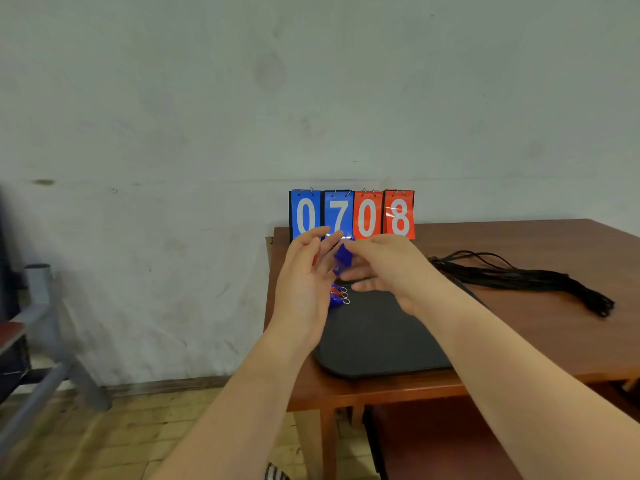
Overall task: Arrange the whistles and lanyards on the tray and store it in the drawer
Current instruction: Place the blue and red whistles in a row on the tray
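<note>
A small blue plastic whistle [343, 255] is held in the air over the far end of the dark grey flat tray [381, 334], pinched in the grip of the right hand [388, 268], probably to turn it before setting it down. The left hand [304, 282] is raised close beside it; blur hides whether its grip holds anything. A few blue and red ringed whistles [337, 296] already lie on the tray's far left corner. The bundle of black cord lanyards [519, 277] lies on the brown wooden bench [554, 244], to the right.

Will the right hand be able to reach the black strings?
Probably yes: the lanyards lie uncovered on the table near the right hand, but it seems to pinch a blue whistle now.
</note>
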### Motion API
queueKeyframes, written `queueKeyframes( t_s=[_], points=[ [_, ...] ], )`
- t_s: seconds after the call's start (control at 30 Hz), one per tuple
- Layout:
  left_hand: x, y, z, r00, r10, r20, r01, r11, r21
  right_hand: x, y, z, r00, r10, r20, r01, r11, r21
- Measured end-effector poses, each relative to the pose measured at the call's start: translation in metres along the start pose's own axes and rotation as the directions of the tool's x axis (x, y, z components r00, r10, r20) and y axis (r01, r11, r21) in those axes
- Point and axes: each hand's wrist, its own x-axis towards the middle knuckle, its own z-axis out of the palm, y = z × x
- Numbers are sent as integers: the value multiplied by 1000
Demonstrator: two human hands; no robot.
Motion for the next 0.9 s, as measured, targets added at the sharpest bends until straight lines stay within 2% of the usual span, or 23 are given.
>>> queueKeyframes(
  t_s=[0.13, 0.23, 0.37, 0.47, 0.57, 0.8, 0.9],
  points=[
    [13, -18, -28, 980, 84, -182, -14, 935, 355, 21, 23, 3, 998, 0, -55, -7, 991, -133],
    [19, -41, -53, 956, 78, -284, 76, 867, 492, 35, 46, 6, 995, 67, -77, -79, 985, -155],
    [17, -68, -74, 964, 58, -258, 126, 758, 640, 44, 75, 8, 993, 109, -42, -115, 979, -169],
    [18, -73, -75, 968, 63, -244, 127, 716, 687, 50, 89, 7, 995, 90, -35, -95, 978, -185],
    [20, -74, -78, 961, 84, -263, 125, 719, 684, 54, 95, 10, 998, 60, -1, -59, 977, -206],
    [17, -77, -81, 970, 116, -216, 84, 669, 739, 61, 105, 22, 995, -75, 59, 94, 879, -467],
    [19, -79, -84, 966, 128, -224, 82, 673, 735, 65, 111, 25, 991, -115, 75, 137, 842, -522]
  ],
)
